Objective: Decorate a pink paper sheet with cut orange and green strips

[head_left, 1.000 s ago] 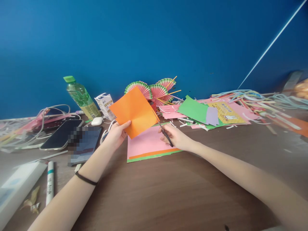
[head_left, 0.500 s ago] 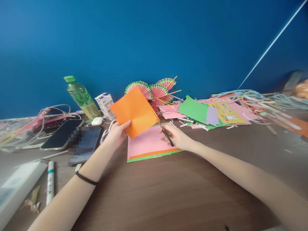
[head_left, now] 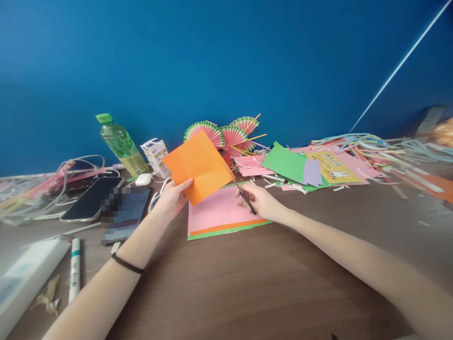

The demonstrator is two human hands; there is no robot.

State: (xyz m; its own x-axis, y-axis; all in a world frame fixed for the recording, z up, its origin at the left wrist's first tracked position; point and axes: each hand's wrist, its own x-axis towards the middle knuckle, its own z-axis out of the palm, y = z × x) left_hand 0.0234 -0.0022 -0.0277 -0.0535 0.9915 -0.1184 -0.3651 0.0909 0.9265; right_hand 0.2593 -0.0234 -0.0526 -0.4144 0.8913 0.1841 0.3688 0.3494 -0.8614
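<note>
Near the middle of the view, my left hand (head_left: pixel 173 199) pinches a sheet of orange paper (head_left: pixel 200 165) by its lower left edge, thumb on the near face. The sheet is tilted up above the table. My right hand (head_left: pixel 256 200) is closed on a pair of dark-handled scissors (head_left: pixel 247 197). Their blades point up and left and meet the right edge of the orange paper. Beneath both lies a stack of pink paper (head_left: pixel 219 215) with orange and green sheets showing along its near edge.
Pleated paper fans (head_left: pixel 203 132) stand behind the sheet. Green paper (head_left: pixel 285 160), a yellow card (head_left: pixel 331 166) and paper strips lie to the right. On the left are a green-capped bottle (head_left: pixel 120 144), a small carton (head_left: pixel 155 156), a phone (head_left: pixel 92 198) and a marker (head_left: pixel 75 267).
Hands, orange paper and scissors stay in almost the same place. The whole view has shifted very slightly.
</note>
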